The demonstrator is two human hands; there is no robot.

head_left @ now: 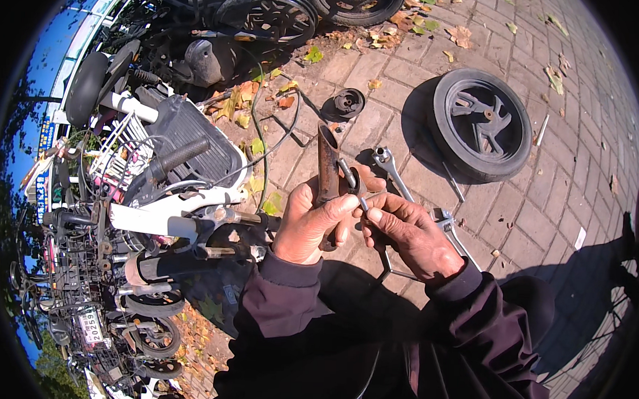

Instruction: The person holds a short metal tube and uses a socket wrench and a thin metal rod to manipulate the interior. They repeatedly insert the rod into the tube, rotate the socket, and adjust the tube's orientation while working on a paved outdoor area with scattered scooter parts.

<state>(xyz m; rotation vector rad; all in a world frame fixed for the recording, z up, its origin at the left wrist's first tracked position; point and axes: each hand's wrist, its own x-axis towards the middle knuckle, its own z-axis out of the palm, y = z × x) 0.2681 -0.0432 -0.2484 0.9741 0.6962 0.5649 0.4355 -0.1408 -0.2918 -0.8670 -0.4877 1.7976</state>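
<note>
A rusty metal tube [328,163] with a bolt through its side stands nearly upright in my left hand [310,224], whose fingers wrap round it. My right hand [410,234] is closed in a pinch on a small metal pin [364,203], right beside the tube and touching my left thumb's area. Its fingers hide the lower end of the pin. On the paving just beyond my hands lies a shiny socket wrench [392,172]. An adjustable wrench [453,236] rests to the right of my right hand. A thin dark bent rod [400,274] shows partly below it.
A black spoked wheel with tyre [442,126] lies on the brick paving at the right, near a thin metal rod [453,182]. A round dark hub part [348,102] sits farther off. A white scooter frame [157,218] with cables fills the left. More parked bikes [153,334] stand beyond.
</note>
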